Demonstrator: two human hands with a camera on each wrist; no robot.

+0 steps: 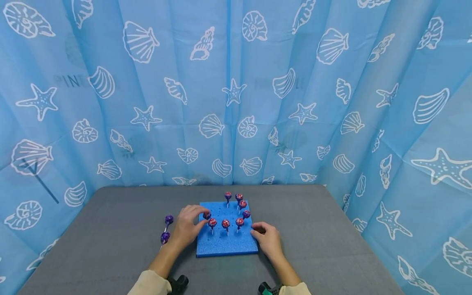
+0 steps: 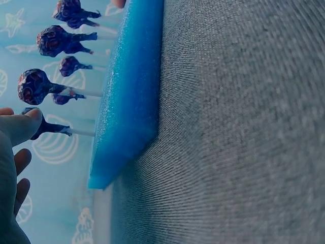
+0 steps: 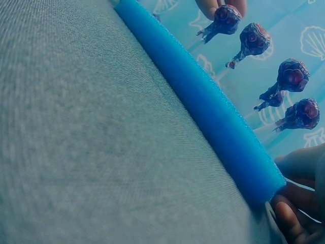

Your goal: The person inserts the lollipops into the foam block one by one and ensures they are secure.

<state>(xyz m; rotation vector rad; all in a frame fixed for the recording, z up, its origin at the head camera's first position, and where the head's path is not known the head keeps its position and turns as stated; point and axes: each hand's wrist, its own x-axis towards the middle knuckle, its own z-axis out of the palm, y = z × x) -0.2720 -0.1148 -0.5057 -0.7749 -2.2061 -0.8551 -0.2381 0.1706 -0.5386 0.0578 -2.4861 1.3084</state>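
Lollipops are standing upright in a blue foam block that is lying flat on the grey table, near its middle. Four are clustering at the block's far edge and right side, and a row is crossing its middle. The leftmost lollipop of that row is sitting at the block's far left corner, and the left hand is pinching its wrapped head between thumb and fingertips, the other fingers lying loosely spread over the block's left edge. In the right wrist view two fingertips are closing on that same head from above. In the left wrist view the thumb is lying against the lollipop's head while its white stick is running into the foam.

The right hand is resting on the table, touching the block's right side; its fingers are curled and pressed together against the foam edge, as the right wrist view is showing at the block's corner. Two purple lollipops are lying loose on the table just left of the left hand. A blue curtain printed with white shells and starfish is hanging behind and beside the table.
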